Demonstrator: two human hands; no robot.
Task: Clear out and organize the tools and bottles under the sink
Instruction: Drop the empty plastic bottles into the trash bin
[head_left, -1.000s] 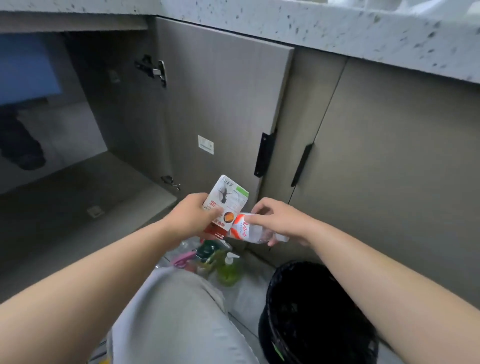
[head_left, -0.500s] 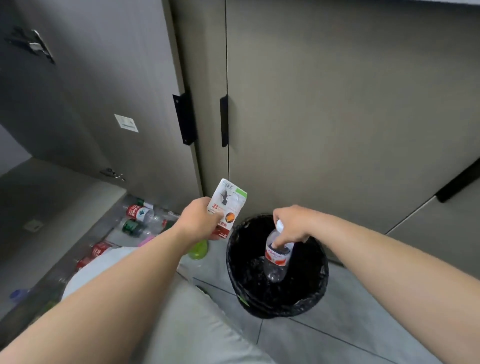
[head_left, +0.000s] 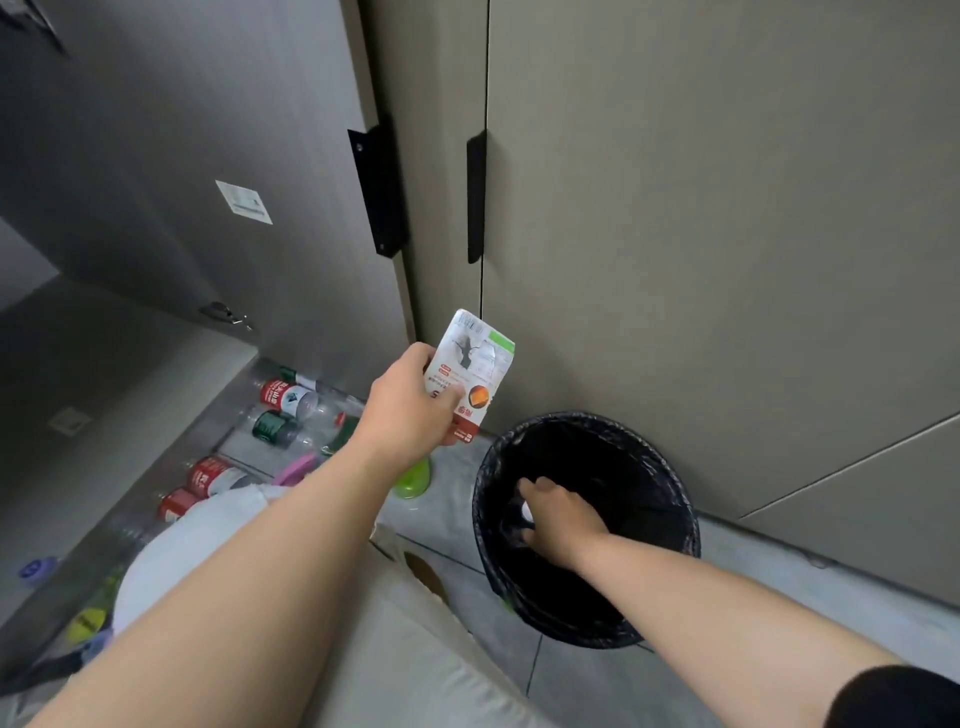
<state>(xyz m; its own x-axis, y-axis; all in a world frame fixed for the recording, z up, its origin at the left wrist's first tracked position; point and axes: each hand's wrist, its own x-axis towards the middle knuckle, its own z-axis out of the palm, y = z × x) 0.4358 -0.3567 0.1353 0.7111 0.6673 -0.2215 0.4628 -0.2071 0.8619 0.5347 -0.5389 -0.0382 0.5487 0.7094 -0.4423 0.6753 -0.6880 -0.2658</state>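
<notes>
Right hand (head_left: 563, 519) deep inside black bag-lined bin (head_left: 587, 418), fingers curled round white-capped clear plastic bottle (head_left: 527, 512). Left hand (head_left: 410, 410) grips red-and-white card packet (head_left: 470, 374), long axis upright, bin mouth just right and below.

The left hand (head_left: 410, 408) holds a packet (head_left: 475, 364) upright, its top standing clear above the fingers and its lower part pinched between them and the thumb. Right of those fingers and lower, a bin (head_left: 680, 488) stands on the floor (head_left: 789, 571), just before the closed doors (head_left: 701, 208). The right hand (head_left: 561, 517) reaches down inside the bin, fingers curled over the top of a bottle (head_left: 527, 512). Left of the left-hand fingers and lower, loose bottles (head_left: 284, 397) lie on their sides beside the foot of the open door (head_left: 208, 130). A knee (head_left: 208, 540) sits under the left forearm.
</notes>
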